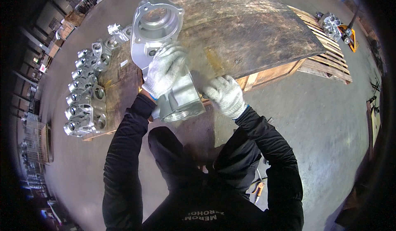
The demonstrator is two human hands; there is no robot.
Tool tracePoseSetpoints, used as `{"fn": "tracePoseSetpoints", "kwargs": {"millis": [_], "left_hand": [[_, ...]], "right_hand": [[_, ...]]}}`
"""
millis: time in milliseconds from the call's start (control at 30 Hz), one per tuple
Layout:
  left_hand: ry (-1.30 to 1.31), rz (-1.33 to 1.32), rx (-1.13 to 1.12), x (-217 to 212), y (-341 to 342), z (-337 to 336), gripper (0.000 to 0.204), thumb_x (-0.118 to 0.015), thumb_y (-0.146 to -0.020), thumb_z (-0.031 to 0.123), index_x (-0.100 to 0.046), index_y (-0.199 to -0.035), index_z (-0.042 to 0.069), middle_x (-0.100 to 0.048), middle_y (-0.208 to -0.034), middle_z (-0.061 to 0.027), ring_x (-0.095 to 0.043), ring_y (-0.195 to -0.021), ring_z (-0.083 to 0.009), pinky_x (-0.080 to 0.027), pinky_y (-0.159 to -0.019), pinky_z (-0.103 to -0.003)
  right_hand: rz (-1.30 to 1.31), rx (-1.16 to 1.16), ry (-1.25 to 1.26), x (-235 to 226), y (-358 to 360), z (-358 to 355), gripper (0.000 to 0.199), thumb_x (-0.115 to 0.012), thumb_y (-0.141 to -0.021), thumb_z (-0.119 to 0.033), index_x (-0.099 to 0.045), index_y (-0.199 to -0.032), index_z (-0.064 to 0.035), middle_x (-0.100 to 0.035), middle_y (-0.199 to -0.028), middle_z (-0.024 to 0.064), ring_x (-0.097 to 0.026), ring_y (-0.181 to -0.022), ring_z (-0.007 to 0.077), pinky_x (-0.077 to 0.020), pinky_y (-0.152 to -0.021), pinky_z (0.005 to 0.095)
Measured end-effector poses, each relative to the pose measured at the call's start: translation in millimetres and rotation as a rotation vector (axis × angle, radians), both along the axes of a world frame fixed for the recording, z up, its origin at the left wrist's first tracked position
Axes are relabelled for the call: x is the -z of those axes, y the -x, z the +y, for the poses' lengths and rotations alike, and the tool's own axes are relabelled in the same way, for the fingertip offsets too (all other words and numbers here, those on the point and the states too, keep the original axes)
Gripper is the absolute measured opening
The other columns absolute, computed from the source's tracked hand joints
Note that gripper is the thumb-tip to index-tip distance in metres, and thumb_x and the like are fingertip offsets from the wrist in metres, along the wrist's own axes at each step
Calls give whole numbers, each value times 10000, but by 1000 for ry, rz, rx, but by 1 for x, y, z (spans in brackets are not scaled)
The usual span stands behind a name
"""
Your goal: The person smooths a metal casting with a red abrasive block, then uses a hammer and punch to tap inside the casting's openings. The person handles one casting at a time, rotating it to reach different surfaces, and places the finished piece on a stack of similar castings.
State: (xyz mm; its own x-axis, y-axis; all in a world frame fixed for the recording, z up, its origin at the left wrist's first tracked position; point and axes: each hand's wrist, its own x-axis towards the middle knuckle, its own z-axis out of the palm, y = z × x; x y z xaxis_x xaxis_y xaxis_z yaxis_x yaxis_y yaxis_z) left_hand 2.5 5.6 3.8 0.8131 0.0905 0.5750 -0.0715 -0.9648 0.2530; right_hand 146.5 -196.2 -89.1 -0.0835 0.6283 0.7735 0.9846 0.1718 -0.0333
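Slippage threatens in the head view: should your left grip (167,68), wrapped over the metal part (181,94), loosen, it could drop toward your knees (164,139); whether your curled right grip (225,96) pinches anything, I cannot tell. Silvery, with a wide round opening, the part tilts beside the surface (260,39).

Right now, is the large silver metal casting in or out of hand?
In: the white-gloved left hand grips the casting mid-body. Cannot tell whether the brown wooden tabletop also supports it.
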Motion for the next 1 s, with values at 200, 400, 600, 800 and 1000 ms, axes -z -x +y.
{"fn": "tracePoseSetpoints", "kwargs": {"millis": [200, 400, 600, 800, 1000], "left_hand": [[11, -15, 11, 1, -2, 1, 197, -589, -960, 151, -692, -1046, 7, -673, -1182, -146, -562, -1271, -355, -384, -1128, -462], [23, 11, -30, 1, -5, -2, 190, -604, -949, 173, -696, -1039, 33, -676, -1168, -129, -556, -1275, -340, -362, -1150, -465], [20, 6, -72, 1, -7, -8, 209, -604, -952, 204, -696, -1049, 44, -681, -1173, -114, -542, -1301, -339, -326, -1180, -485], [25, -47, -126, 4, -6, -13, 190, -616, -946, 154, -695, -1072, 35, -686, -1179, -134, -564, -1283, -355, -343, -1170, -476], [107, 31, -122, 8, -1, -10, 248, -599, -987, 136, -678, -1162, -21, -671, -1244, -204, -585, -1260, -357, -379, -1132, -431]], "right_hand": [[57, -27, 91, 5, 2, 3, 411, -732, -665, -186, -664, -1069, -152, -618, -1022, 74, -623, -944, 270, -492, -844, 428], [65, -14, 78, 11, 6, 5, 330, -689, -714, -190, -649, -1041, -170, -600, -1007, 65, -611, -939, 265, -487, -849, 424], [118, -16, 7, 19, 11, 8, 259, -668, -726, -177, -642, -983, -167, -609, -1017, 69, -612, -947, 269, -486, -861, 427], [165, -47, 28, 42, 12, 9, 331, -680, -732, -204, -654, -1060, -161, -619, -1108, 89, -617, -1031, 281, -492, -848, 433], [139, -40, 120, 90, 10, 3, 361, -719, -668, -141, -605, -1008, -180, -595, -947, 44, -617, -869, 272, -481, -752, 425]]}}
